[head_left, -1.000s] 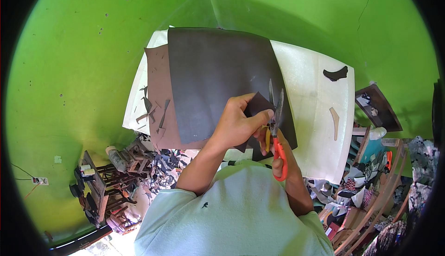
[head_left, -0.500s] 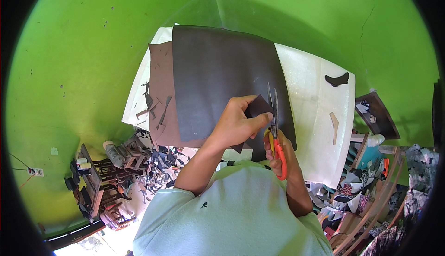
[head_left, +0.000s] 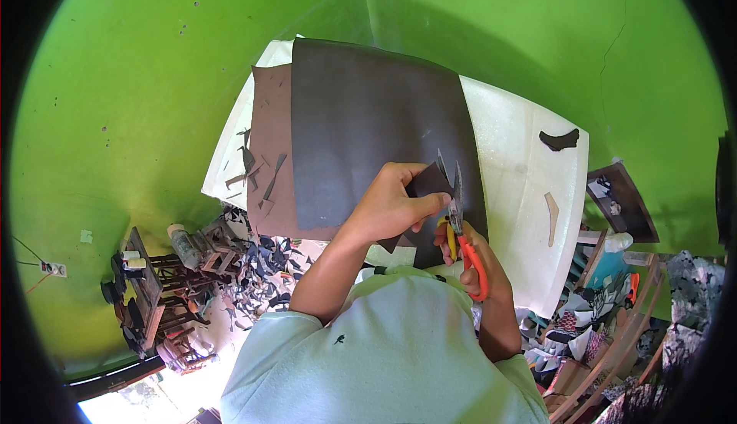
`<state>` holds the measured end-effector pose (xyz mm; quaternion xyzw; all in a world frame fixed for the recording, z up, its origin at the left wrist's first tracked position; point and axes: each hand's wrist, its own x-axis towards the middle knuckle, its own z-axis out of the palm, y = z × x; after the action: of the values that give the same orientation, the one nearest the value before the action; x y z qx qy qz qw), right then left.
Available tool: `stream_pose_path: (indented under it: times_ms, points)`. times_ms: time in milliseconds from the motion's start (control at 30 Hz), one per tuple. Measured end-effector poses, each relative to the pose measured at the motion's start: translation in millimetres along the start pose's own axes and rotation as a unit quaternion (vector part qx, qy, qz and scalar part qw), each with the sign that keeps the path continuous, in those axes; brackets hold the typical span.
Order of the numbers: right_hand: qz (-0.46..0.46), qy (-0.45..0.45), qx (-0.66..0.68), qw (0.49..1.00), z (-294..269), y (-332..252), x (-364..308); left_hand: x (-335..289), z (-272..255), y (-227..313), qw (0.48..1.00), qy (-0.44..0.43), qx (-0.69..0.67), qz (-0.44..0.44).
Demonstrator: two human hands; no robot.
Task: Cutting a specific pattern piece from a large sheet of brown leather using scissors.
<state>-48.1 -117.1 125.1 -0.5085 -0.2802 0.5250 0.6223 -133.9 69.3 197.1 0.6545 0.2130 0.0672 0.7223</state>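
My left hand (head_left: 397,203) pinches a small dark brown piece of sheet material (head_left: 427,181), thumb on top. In my right hand (head_left: 474,259) is a pair of scissors (head_left: 474,264) with orange and yellow handles. Their blades are apart and point away from me, right beside the edge of the held piece. Beneath both hands spreads a large dark brown sheet (head_left: 368,117). At its left a lighter brown sheet (head_left: 271,140) shows from under it, with narrow dark offcuts (head_left: 274,177) on top.
A white work surface (head_left: 510,148) carries a black curved piece (head_left: 560,140) and a tan pattern piece (head_left: 552,218) at the right. Green walls stand behind. Dark scraps (head_left: 265,270) litter the floor at left, near a wooden rack (head_left: 153,290). Wooden rails (head_left: 614,347) and more scraps lie at lower right.
The scissor blades have spread wider, and the orange handle has swung out to the right with my right hand. My left hand keeps its pinch on the piece. The view has shifted slightly.
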Motion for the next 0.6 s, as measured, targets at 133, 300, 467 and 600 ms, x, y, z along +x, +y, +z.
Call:
stream_pose_path:
  times_ms: [133, 300, 467, 600]
  points:
    - [0.005, -0.008, 0.001, 1.000, -1, 2, 0, 0, -2, -1, 1.000, -0.001, -0.002, -0.007]
    - [0.013, 0.004, -0.037, 0.999, 1, 3, 0, -1, -6, -1, 1.000, -0.002, -0.008, -0.014]
    - [0.007, 0.002, -0.072, 0.997, -1, 8, -1, 0, -11, 1, 0.999, -0.007, 0.019, -0.044]
    - [0.003, 0.010, -0.071, 0.997, 0, 12, -1, 3, -13, -1, 0.999, -0.026, 0.014, -0.043]
